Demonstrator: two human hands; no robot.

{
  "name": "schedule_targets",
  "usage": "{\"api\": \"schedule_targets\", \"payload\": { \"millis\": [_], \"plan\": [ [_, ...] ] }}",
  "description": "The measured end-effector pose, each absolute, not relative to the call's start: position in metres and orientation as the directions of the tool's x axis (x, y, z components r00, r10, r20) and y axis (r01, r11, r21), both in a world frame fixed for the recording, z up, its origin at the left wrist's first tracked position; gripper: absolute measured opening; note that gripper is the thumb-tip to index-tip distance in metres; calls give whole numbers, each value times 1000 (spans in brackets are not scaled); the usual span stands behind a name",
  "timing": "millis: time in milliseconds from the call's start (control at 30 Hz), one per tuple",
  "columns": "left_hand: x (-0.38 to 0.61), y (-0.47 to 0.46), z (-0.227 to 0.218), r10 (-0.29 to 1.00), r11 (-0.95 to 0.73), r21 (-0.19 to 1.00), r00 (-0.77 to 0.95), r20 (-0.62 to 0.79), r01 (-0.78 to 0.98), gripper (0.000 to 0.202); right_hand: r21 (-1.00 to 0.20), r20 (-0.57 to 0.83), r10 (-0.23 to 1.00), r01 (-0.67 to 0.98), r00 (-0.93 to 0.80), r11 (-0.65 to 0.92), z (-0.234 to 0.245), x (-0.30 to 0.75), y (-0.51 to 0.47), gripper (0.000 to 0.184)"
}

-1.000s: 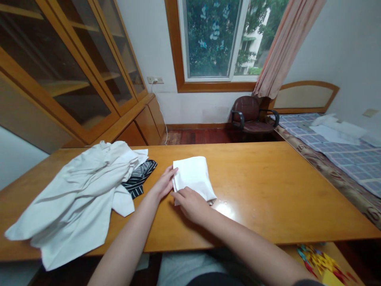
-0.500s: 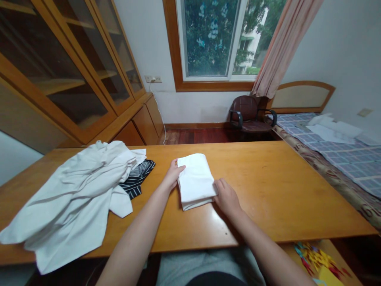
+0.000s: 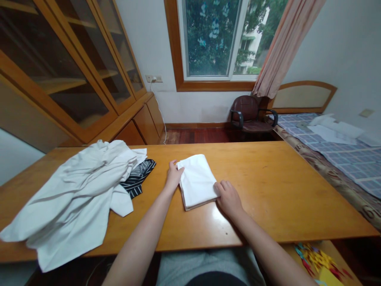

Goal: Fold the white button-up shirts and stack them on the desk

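Note:
A white cloth [image 3: 198,180], folded into a thick rectangle of several layers, lies on the wooden table [image 3: 268,186] in front of me. My left hand [image 3: 174,174] pinches its far left corner, thumb on top and fingers along the side. At the near right corner, my right hand [image 3: 228,196] grips the edge with its fingers curled in. To the left rests a rumpled heap of white cloth [image 3: 80,182], which partly covers a black fabric with white stripes [image 3: 138,178].
Glass-doored cabinets [image 3: 68,59] stand along the left. Beyond the table are a brown armchair [image 3: 248,113] and a bed [image 3: 336,147] with a checked sheet. An open drawer [image 3: 324,262] with colourful items sits under the table's near right edge.
The folded cloth now lies flatter, its near layers pressed closer together. Both hands keep hold of the same corners, the right one shifted slightly to the right.

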State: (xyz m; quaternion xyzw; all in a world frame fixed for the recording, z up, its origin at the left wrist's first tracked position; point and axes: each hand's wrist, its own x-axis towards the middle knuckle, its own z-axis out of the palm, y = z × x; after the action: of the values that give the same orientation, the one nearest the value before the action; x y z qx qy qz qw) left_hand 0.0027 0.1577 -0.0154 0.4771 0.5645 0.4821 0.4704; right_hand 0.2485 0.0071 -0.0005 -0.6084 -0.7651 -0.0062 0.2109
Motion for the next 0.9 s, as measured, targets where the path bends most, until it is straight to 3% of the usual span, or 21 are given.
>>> {"api": "schedule_targets", "payload": {
  "millis": [67,133,233,300,367,533,733,900],
  "plan": [
    [-1,155,-8,987,17,942,-154,37,335,59,-262,358,908,910,-218,322,3,251,5,32],
    [-2,149,3,966,-113,792,-118,228,600,59,-302,390,876,859,-283,413,10,255,3,30],
    [3,137,21,884,-387,468,175,434,794,48,-360,397,798,723,-454,590,27,263,4,30],
    [11,129,31,815,-538,286,403,416,793,40,-405,402,747,629,-529,663,36,268,10,30],
    [22,122,35,769,-622,186,547,332,761,40,-442,447,751,610,-486,657,40,270,23,28],
    [44,119,25,791,-608,124,585,177,784,54,-433,455,839,750,-297,501,30,256,69,34],
    [40,124,9,800,-596,113,577,163,795,58,-298,232,890,843,-392,448,9,231,86,55],
    [32,122,4,841,-537,110,521,146,836,58,-255,59,937,902,-345,348,2,242,73,60]
  ]
}}
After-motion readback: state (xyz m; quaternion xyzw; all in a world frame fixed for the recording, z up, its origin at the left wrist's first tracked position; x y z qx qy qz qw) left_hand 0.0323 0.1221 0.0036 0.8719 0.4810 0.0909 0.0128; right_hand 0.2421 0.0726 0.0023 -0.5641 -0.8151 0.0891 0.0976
